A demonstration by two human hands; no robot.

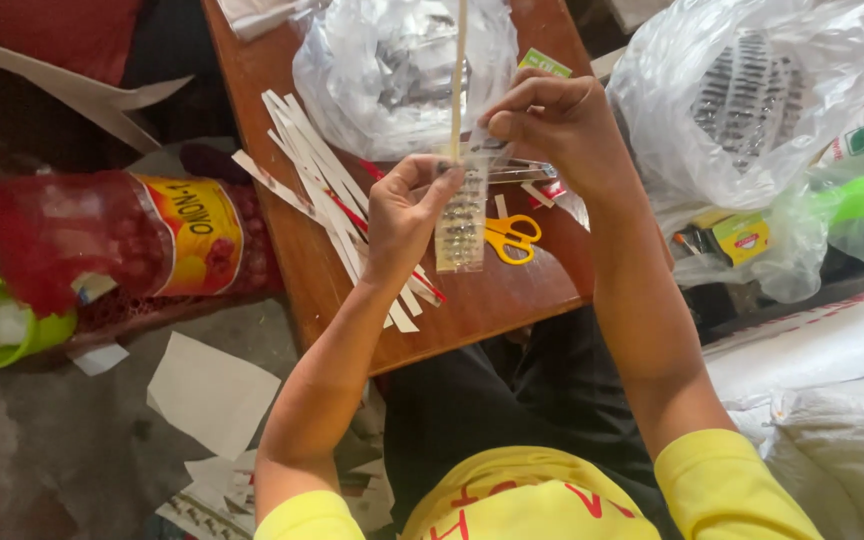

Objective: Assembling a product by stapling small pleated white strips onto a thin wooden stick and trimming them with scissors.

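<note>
over the wooden table (282, 70), both hands' grips clench a clear packet (460, 215).

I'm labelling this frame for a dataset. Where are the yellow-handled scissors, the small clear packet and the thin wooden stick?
scissors (512, 238), head view, yellow handle loops.
clear packet (460, 225), head view, middle of its face.
wooden stick (460, 60), head view, upper shaft.

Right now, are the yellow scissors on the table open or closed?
Closed, as far as visible: the yellow scissors lie flat on the wooden table, handle loops side by side; the blades are hidden behind the clear packet.
</note>
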